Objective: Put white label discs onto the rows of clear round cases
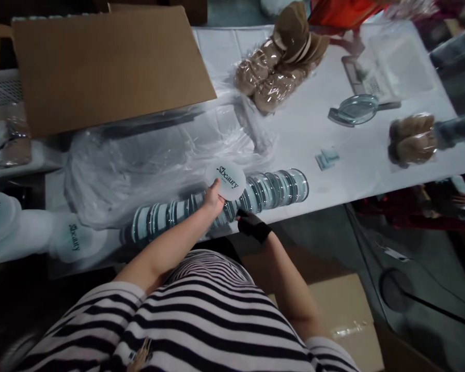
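My left hand [214, 200] grips a round white disc [230, 181] printed with "beauty", its thumb on top of the face. Under and beside it runs a long row of clear round containers [273, 190], lying on their sides along the near edge of the table. My right hand [252, 225], in a black glove, is at the front of this row, close to or touching the containers. Its fingers are dark and mostly hidden. More printed discs [75, 240] lie stacked at the left end of the table.
Behind the row spreads a clear plastic bag [170, 160], with a large cardboard box [112, 67] beyond it. Brown wrapped bundles [273, 77], a clear oval dish [358, 108] and small packets [327, 157] rest on the white table [294, 137]. Another person's sleeve [459, 126] shows at right.
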